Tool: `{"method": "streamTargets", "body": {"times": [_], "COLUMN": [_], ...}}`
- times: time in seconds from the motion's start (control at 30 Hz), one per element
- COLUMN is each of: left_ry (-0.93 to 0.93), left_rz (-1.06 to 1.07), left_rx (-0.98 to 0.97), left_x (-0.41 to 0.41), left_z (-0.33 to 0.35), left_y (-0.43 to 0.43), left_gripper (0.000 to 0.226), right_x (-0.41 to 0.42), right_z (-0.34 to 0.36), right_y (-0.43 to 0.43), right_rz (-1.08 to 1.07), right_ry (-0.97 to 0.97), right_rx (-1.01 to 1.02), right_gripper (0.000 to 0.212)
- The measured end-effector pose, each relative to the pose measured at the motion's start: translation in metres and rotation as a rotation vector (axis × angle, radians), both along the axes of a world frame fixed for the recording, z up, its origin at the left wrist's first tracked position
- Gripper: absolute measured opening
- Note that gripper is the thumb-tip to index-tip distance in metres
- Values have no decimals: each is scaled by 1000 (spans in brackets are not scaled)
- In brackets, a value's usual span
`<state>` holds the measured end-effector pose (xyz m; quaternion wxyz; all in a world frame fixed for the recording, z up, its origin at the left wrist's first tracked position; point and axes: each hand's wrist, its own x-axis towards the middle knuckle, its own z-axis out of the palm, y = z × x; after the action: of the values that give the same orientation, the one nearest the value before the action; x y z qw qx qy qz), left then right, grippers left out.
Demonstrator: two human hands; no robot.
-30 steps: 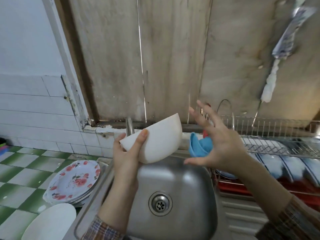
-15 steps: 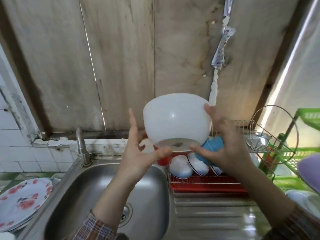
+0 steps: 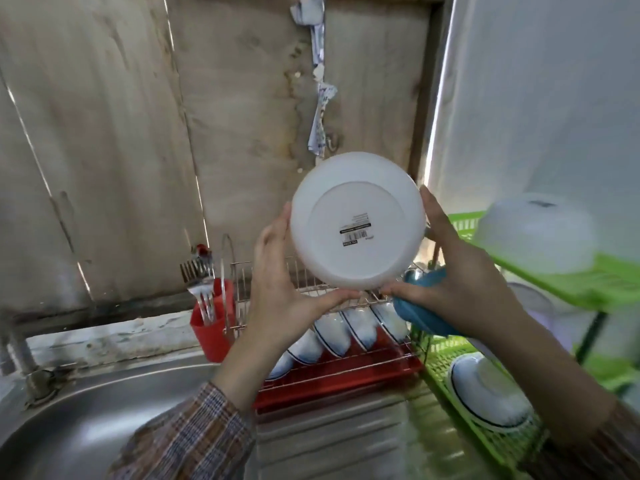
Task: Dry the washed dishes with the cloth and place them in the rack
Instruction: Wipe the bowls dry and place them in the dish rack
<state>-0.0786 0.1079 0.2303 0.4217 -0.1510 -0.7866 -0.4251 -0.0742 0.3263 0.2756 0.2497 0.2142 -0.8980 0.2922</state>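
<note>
Bowl (image 3: 356,223), smooth, white, round-based, gripped between left hand (image 3: 277,289) and right hand (image 3: 460,285).

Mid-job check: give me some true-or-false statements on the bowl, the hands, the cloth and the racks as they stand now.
1. The left hand and the right hand hold the white bowl, base toward the camera. True.
2. The blue cloth lies in the sink. False: the right hand holds it, beside the bowl.
3. A printed label sits on the bowl's base. True.
4. The red cutlery holder is empty. False: forks stand in it.
5. The wire rack holds no dishes. False: rimmed bowls lean in it.
</note>
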Motion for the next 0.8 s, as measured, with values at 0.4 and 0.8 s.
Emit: {"method": "streamTargets", "body": {"times": [0.4,0.8], "left_ry": [130,-124], "left_rz": [-400,-625], "left_rx": [121,185], "left_x": [-69,-132], "left_z": [38,60], "left_y": [135,230], "left_gripper": [125,118], "right_x": [-9,-41], "right_z": [36,36], "right_y": [122,203], "right_rz": [-269,-393], "right_ry": [79,1], "right_rx": [-122,-401], "right_gripper": [117,100]}}
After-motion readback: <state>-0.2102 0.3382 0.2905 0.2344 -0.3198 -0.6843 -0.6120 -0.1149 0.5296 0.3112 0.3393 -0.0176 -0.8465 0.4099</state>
